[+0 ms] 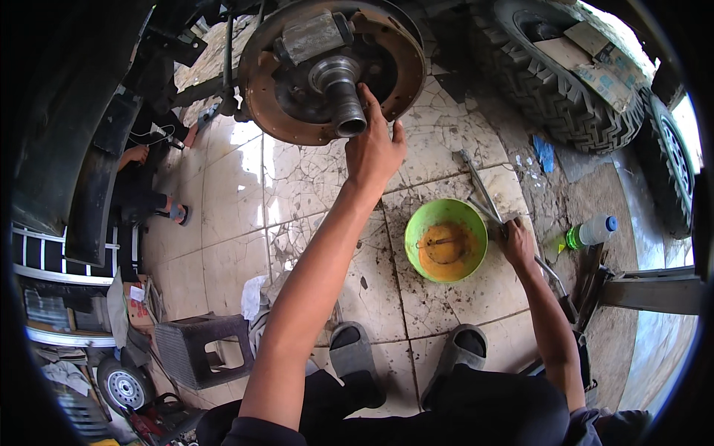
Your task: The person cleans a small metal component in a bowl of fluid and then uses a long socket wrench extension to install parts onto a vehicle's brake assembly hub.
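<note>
Left hand [374, 152] touching axle spindle [346, 104], right hand [517, 241] perhaps gripping wrench [480, 189]

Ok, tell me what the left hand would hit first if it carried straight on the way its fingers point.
The left hand already has its fingers at the spindle of the rusty brake plate; going on, it would likely meet that plate, though depth is unclear.

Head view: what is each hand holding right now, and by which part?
The left hand rests its fingers on the hub spindle, touching, not clasping. The right hand closes its grip on a long metal tool at its lower end, beside the green bowl.
</note>
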### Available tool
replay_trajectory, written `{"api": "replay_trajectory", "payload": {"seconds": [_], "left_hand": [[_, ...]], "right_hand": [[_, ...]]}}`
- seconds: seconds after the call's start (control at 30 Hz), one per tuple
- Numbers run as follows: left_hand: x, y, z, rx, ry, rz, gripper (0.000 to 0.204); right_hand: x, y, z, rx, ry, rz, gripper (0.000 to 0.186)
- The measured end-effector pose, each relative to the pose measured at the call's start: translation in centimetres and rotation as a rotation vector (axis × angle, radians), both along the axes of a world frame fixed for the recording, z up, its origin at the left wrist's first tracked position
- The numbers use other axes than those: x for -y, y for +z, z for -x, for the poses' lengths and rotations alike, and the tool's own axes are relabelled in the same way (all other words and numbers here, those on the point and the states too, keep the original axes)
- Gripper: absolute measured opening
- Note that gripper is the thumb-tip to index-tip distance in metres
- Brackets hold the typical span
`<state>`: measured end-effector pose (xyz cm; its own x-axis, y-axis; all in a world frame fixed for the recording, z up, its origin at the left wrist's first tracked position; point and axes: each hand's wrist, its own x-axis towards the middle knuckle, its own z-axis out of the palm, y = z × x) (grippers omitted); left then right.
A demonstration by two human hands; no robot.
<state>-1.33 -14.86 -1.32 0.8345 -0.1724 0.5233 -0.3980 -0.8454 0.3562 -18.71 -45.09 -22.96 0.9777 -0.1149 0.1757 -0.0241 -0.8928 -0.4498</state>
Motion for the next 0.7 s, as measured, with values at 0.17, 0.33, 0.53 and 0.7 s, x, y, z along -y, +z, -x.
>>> {"api": "replay_trajectory", "payload": {"seconds": [0.17,0.33,0.53,0.7], "left_hand": [[1.0,0.2,0.4,-0.076,-0.001,0.170,0.090],[1.0,0.6,0.4,-0.089,0.004,0.177,0.088],[-2.2,3.3,2.2,-0.458,-0.096,0.043,0.083],[-5.6,5.2,7.0,-0.892,-0.693,-0.524,0.062]], "right_hand": [[0.0,0.1,0.3,-0.099,-0.040,-0.005,0.025],[-0.5,0.9,0.1,-0.098,-0.035,-0.046,0.026],[0.3,-0.8,0.2,-0.048,-0.008,-0.008,0.027],[-0.1,0.7,0.7,-0.041,0.004,-0.084,0.030]]}}
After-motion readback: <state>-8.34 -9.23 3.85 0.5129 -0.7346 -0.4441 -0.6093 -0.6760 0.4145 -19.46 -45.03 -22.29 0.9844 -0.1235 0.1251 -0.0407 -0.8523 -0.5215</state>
